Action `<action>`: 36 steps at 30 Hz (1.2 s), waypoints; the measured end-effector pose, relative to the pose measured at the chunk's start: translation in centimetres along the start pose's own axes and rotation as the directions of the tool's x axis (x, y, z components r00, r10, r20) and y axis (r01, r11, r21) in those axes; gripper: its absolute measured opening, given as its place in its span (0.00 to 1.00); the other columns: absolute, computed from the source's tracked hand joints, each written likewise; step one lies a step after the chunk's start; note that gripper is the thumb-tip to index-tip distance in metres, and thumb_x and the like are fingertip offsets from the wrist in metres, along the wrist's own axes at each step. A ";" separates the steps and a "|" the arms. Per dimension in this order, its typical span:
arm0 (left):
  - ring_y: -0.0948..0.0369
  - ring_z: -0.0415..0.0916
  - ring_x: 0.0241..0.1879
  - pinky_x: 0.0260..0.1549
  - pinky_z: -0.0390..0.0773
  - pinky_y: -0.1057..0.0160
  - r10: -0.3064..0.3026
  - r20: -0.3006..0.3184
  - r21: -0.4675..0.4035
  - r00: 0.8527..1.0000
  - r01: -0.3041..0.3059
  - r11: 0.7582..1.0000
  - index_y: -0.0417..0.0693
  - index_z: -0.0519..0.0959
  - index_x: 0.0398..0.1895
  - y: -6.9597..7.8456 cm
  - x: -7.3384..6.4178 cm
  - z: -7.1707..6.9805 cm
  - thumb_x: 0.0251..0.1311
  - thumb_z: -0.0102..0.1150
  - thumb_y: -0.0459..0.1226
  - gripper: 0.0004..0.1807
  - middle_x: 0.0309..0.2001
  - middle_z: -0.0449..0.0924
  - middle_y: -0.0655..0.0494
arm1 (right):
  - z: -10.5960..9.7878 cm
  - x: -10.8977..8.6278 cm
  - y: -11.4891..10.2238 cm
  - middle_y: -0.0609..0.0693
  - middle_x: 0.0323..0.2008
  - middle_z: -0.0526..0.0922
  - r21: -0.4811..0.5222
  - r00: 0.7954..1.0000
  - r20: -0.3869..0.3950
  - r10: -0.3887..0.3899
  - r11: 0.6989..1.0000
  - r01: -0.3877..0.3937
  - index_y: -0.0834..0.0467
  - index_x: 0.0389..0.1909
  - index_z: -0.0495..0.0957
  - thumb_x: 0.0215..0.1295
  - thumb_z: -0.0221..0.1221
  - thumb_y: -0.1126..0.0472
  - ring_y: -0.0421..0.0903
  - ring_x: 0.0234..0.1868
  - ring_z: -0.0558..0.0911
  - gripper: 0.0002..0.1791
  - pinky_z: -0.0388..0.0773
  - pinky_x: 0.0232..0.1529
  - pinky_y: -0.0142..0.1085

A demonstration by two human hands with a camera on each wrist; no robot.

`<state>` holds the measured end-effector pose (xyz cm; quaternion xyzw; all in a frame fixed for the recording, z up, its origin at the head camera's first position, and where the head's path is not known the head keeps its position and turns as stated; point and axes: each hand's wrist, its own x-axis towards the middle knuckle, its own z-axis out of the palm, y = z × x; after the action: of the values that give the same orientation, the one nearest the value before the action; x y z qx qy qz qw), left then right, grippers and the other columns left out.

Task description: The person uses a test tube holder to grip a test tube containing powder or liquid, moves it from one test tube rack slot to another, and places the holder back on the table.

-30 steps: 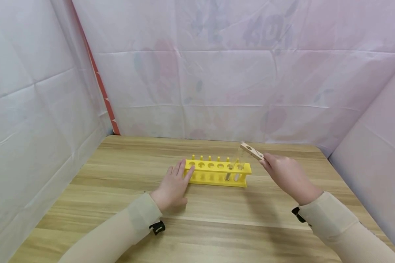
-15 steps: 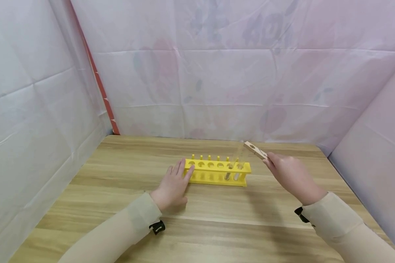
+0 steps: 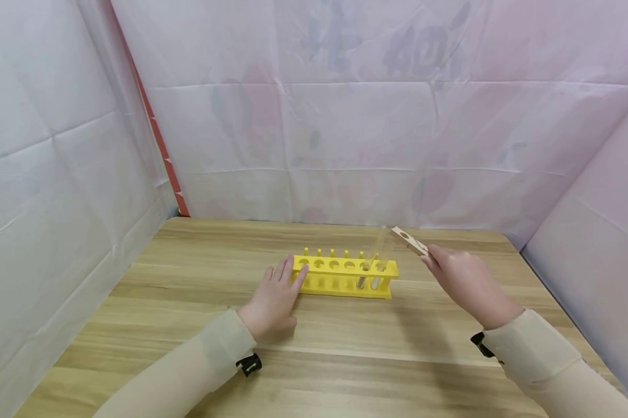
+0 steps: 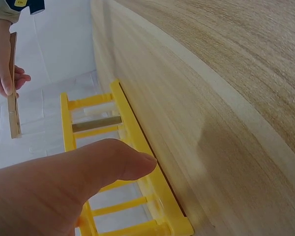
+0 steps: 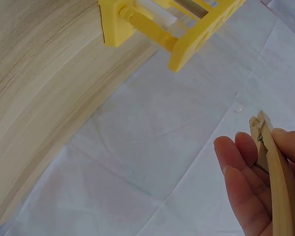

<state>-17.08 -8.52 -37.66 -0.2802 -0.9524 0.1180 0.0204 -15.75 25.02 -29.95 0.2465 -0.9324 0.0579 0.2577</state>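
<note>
My left hand (image 3: 272, 299) rests at the left end of a yellow test tube rack (image 3: 345, 273), fingers stretched over its top and thumb (image 4: 123, 160) straight along the front in the left wrist view. Two clear glass test tubes stand in the rack's right-end holes. One has dark contents (image 3: 361, 283); the outermost has white contents (image 3: 375, 284). My right hand (image 3: 467, 284) holds a wooden test tube holder (image 3: 409, 241) by its handles. In the right wrist view the holder's tip (image 5: 260, 120) is apart from a glass tube rim (image 5: 238, 107), with nothing in it.
The rack stands on a wood-grain table (image 3: 334, 360). Pale patterned sheets (image 3: 355, 128) hang behind it and along both sides. A red strip (image 3: 162, 145) runs down the back left corner. Short yellow pegs (image 3: 332, 253) rise along the rack's far side.
My right hand has drawn the wooden test tube holder slightly to the right, off the top of the outermost tube. The left hand and the rack stay where they were.
</note>
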 end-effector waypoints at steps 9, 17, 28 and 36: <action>0.43 0.45 0.69 0.63 0.55 0.46 0.004 0.009 -0.029 1.000 -0.004 1.000 0.43 0.44 0.73 -0.1 -0.1 0.0 0.47 0.62 0.59 0.57 0.70 0.42 0.33 | 0.4 -0.4 0.5 0.42 0.13 0.58 0.012 0.999 -0.034 -0.008 1.000 0.009 0.60 0.25 0.68 0.56 0.61 0.68 0.39 0.13 0.56 0.10 0.56 0.14 0.32; 0.43 0.44 0.69 0.63 0.55 0.46 -0.001 0.023 -0.029 1.000 0.002 1.000 0.44 0.43 0.74 0.0 -0.2 0.0 0.47 0.62 0.59 0.58 0.71 0.41 0.33 | 0.9 -0.9 0.9 0.42 0.13 0.58 0.025 0.999 -0.035 0.019 1.000 -0.018 0.58 0.23 0.67 0.57 0.61 0.69 0.39 0.13 0.57 0.11 0.56 0.14 0.32; 0.43 0.45 0.69 0.63 0.55 0.47 0.003 0.025 -0.008 1.000 -0.003 1.000 0.44 0.44 0.74 0.1 -0.3 -0.2 0.47 0.61 0.60 0.58 0.70 0.41 0.33 | 1.3 -1.4 1.2 0.41 0.12 0.58 0.024 0.999 -0.048 0.016 1.000 -0.015 0.56 0.22 0.67 0.55 0.62 0.68 0.38 0.12 0.56 0.12 0.55 0.13 0.32; 0.43 0.44 0.69 0.63 0.55 0.47 -0.001 0.030 -0.008 1.000 0.001 1.000 0.44 0.43 0.74 0.0 -0.2 -0.1 0.47 0.61 0.60 0.58 0.71 0.41 0.33 | 1.8 -2.2 1.4 0.41 0.12 0.57 0.031 0.999 0.002 0.052 0.998 -0.052 0.55 0.22 0.67 0.56 0.62 0.67 0.37 0.12 0.55 0.13 0.54 0.13 0.32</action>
<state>-16.87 -8.60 -37.56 -0.2782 -0.9532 0.1186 0.0050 -15.64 26.79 -32.57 0.2263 -0.9376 0.0790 0.2518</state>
